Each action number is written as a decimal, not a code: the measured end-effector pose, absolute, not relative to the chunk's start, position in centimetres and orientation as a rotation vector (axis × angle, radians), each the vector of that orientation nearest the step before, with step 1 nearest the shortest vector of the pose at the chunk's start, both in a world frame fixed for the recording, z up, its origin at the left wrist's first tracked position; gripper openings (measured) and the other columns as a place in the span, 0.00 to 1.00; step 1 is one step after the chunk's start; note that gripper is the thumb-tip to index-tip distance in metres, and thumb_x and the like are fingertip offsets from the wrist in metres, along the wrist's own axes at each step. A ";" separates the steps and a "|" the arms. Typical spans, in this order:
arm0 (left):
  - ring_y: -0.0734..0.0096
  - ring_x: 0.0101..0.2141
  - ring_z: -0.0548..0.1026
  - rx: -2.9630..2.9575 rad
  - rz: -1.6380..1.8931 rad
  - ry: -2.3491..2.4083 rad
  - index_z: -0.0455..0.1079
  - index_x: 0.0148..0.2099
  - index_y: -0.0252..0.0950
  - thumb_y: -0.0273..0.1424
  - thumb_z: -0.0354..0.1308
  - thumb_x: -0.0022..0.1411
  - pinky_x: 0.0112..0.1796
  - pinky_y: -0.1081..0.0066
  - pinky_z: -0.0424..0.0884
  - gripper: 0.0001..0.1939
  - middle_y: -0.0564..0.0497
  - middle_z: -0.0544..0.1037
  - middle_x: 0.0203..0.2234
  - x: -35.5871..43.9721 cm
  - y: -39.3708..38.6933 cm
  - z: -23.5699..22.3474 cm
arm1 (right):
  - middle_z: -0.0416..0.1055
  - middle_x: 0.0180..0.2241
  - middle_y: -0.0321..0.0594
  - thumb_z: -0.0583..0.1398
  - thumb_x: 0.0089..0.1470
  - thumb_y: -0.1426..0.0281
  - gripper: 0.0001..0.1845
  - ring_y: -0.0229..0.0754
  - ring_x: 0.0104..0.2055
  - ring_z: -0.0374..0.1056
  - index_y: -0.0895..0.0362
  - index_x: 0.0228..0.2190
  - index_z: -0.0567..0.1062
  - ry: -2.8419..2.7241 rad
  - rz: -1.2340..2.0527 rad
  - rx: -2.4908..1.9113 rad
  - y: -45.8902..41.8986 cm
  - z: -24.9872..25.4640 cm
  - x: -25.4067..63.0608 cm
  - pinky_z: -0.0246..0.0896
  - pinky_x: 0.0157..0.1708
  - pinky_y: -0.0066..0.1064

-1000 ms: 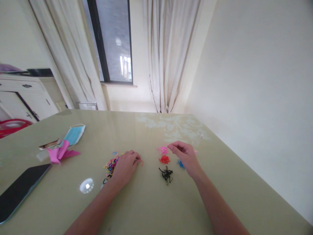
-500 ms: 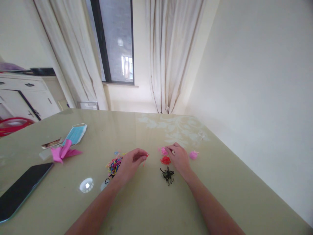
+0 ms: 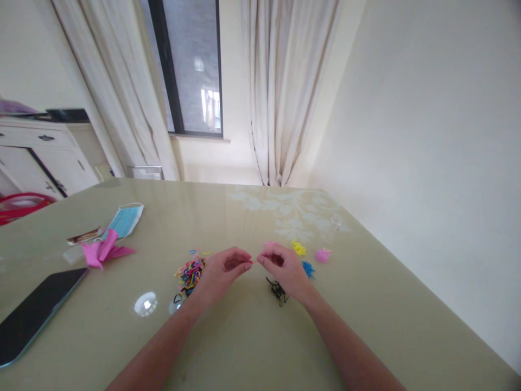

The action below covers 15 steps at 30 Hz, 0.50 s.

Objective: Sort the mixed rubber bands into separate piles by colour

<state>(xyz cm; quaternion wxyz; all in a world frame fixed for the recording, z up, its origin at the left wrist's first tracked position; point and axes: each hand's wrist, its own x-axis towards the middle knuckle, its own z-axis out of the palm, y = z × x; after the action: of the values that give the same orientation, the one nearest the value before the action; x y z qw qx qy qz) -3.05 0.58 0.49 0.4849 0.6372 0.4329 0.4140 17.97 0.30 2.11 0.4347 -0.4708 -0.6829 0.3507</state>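
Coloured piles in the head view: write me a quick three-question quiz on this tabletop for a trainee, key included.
1. Which sits lowest in the picture: (a) yellow pile, (b) black pile, (c) blue pile?
2. True or false: the blue mask lies to the right of the phone.
3. Fill in: the mixed-colour pile is beside the person's ____.

Key: 1 b; 2 true; 3 left hand.

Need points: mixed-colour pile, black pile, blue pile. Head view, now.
Mixed-colour pile [image 3: 191, 273]: head view, middle of the heap's visible part.
Black pile [image 3: 277, 291]: head view, middle of its visible strands.
Blue pile [image 3: 308, 269]: head view, centre of its visible part.
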 end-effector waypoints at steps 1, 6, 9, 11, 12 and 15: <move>0.61 0.39 0.81 1.616 0.989 1.108 0.77 0.42 0.37 0.41 0.65 0.61 0.44 0.62 0.76 0.13 0.46 0.85 0.37 -3.3 0.6 0.4 | 0.69 0.23 0.34 0.66 0.57 0.56 0.16 0.38 0.25 0.61 0.56 0.30 0.82 -1.626 0.929 -1.160 0.3 2.4 18.3 0.54 0.26 0.30; 0.53 0.47 0.76 2.180 0.780 1.492 0.80 0.44 0.39 0.32 0.61 0.64 0.51 0.56 0.68 0.09 0.44 0.81 0.43 -4.3 0.9 -0.4 | 0.73 0.25 0.37 0.70 0.52 0.54 0.18 0.38 0.26 0.63 0.57 0.31 0.82 -1.269 1.055 -1.080 0.1 4.0 20.3 0.60 0.27 0.30; 0.55 0.46 0.76 2.298 0.622 1.500 0.80 0.45 0.39 0.31 0.56 0.68 0.50 0.58 0.68 0.11 0.44 0.80 0.43 -4.4 0.9 -1.0 | 0.74 0.25 0.37 0.71 0.50 0.54 0.18 0.37 0.26 0.63 0.56 0.31 0.83 -1.219 1.041 -1.046 0.0 4.4 21.1 0.60 0.26 0.30; 0.56 0.45 0.76 2.309 0.592 1.482 0.80 0.43 0.39 0.30 0.54 0.69 0.48 0.59 0.68 0.12 0.44 0.80 0.41 -4.3 0.9 -1.1 | 0.75 0.26 0.38 0.70 0.51 0.54 0.17 0.38 0.27 0.65 0.56 0.31 0.82 -1.259 1.005 -1.073 0.1 4.4 21.4 0.61 0.27 0.30; 0.56 0.45 0.76 2.306 0.598 1.480 0.80 0.42 0.39 0.30 0.54 0.68 0.48 0.60 0.67 0.11 0.44 0.80 0.40 -4.2 0.9 -1.1 | 0.76 0.27 0.39 0.69 0.52 0.54 0.17 0.39 0.28 0.66 0.56 0.32 0.82 -1.307 0.977 -1.103 0.2 4.3 21.6 0.61 0.28 0.31; 0.57 0.43 0.76 2.255 0.678 1.462 0.79 0.39 0.39 0.29 0.56 0.66 0.46 0.62 0.68 0.10 0.46 0.81 0.38 -4.0 0.8 -0.8 | 0.77 0.27 0.39 0.67 0.55 0.55 0.17 0.41 0.28 0.67 0.57 0.31 0.82 -1.521 0.861 -1.248 0.9 3.7 22.1 0.60 0.28 0.31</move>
<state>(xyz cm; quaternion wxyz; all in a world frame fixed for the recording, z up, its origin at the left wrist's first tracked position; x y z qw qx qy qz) -3.99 0.77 -0.80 0.1839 0.7997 0.5186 0.2403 22.09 0.85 3.70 0.4768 -0.5107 -0.6227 0.3523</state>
